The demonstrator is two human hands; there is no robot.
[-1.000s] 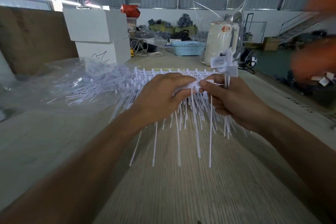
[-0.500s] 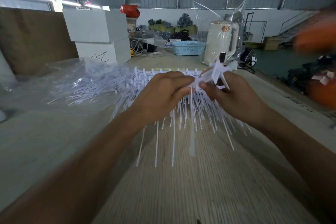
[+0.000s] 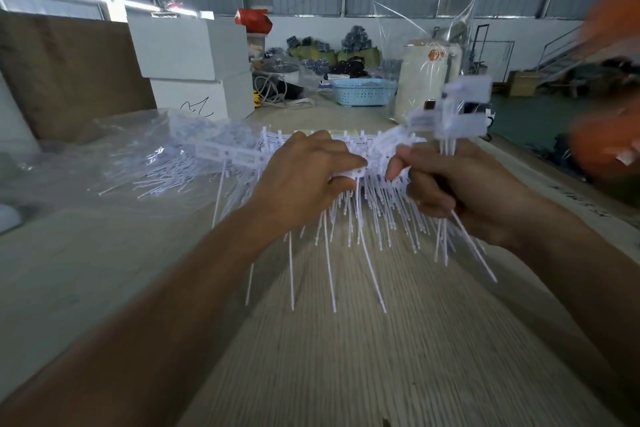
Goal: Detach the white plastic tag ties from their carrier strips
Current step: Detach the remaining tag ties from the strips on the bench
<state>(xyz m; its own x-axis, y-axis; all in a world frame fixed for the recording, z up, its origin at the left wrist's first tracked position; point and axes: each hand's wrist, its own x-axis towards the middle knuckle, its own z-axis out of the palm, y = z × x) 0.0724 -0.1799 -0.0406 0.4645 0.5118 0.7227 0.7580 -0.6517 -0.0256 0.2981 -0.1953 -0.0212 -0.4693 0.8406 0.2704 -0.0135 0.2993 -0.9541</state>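
Over the wooden table [image 3: 346, 357], my left hand [image 3: 304, 180] pinches a carrier strip [image 3: 349, 173] of white tag ties [image 3: 363, 218] between thumb and fingers, tails hanging toward the tabletop. Just to the right of that strip, my right hand [image 3: 460, 191] grips a small bunch of detached ties [image 3: 450, 118], heads blurred above the fist. Left of the strip lies a clear plastic bag [image 3: 138, 156] of loose ties.
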